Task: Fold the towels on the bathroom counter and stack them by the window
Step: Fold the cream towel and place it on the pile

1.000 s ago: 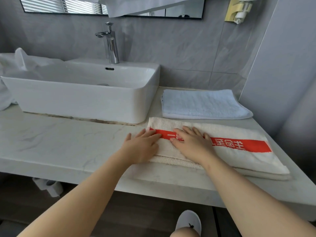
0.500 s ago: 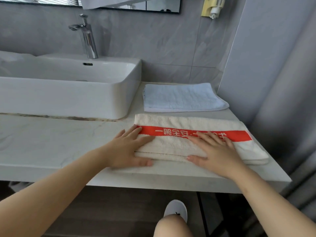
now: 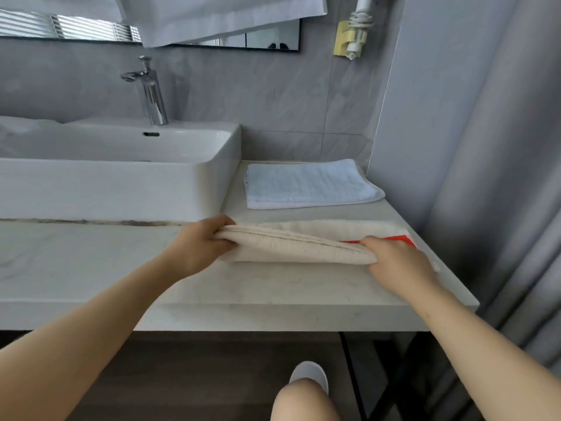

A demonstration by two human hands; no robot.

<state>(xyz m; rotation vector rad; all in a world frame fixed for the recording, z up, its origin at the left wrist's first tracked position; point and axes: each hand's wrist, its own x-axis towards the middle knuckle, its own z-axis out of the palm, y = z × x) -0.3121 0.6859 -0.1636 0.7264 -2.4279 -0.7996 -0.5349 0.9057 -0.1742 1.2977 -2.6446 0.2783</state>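
No legible text — not even on the cream towel (image 3: 291, 250).

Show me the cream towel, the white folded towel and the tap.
cream towel (image 3: 291, 250), head view, its lifted near side.
white folded towel (image 3: 309, 186), head view, middle of its top.
tap (image 3: 154, 97), head view, its chrome body.

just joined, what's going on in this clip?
A person is working on towels at a bathroom counter. Both hands grip the folded cream towel: the left hand holds its left end, the right hand holds its near edge further right, where a red stripe shows. A folded white towel lies flat behind it near the wall, to the right of the sink. Nothing is stacked yet.
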